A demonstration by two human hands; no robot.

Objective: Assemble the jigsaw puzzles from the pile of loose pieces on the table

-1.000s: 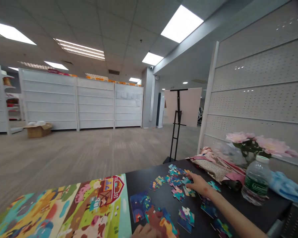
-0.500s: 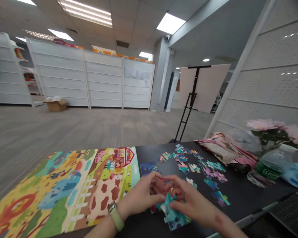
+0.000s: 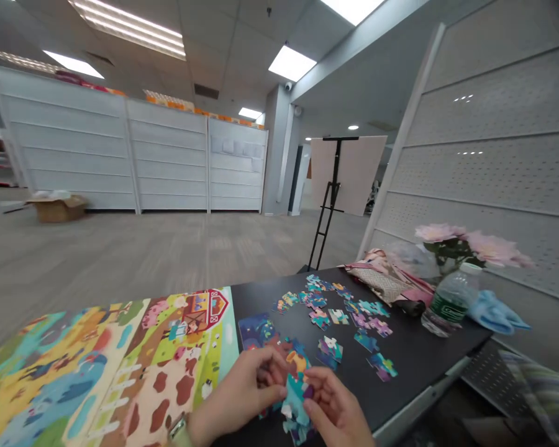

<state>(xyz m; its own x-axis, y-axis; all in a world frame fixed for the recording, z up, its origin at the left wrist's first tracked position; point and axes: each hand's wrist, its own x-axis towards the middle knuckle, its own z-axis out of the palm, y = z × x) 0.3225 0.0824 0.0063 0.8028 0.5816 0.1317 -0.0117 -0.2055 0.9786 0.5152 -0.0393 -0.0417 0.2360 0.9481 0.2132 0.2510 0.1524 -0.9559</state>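
A teal jigsaw puzzle piece (image 3: 294,392) is tilted up between my hands near the table's front edge. My left hand (image 3: 249,392), with a watch on its wrist, has its thumb and fingers closed at the piece's left side. On the other side, my right hand (image 3: 331,406) pinches it between thumb and fingers. Below it more teal puzzle (image 3: 298,428) shows, but whether it is joined on is hard to tell. Just beyond my fingers lies a partly joined dark-blue puzzle section (image 3: 256,329), its near part hidden by my left hand.
Several loose puzzle pieces (image 3: 338,315) spread over the black table (image 3: 423,357). A colourful farm-and-animals picture board (image 3: 163,360) covers the left side. At the right are a cloth bag (image 3: 384,279), a water bottle (image 3: 451,301), pink flowers (image 3: 489,245) and a blue cloth (image 3: 496,311).
The view has turned right, so the table things appear farther left. My hands have come slightly apart, and the teal piece between them now shows more clearly.
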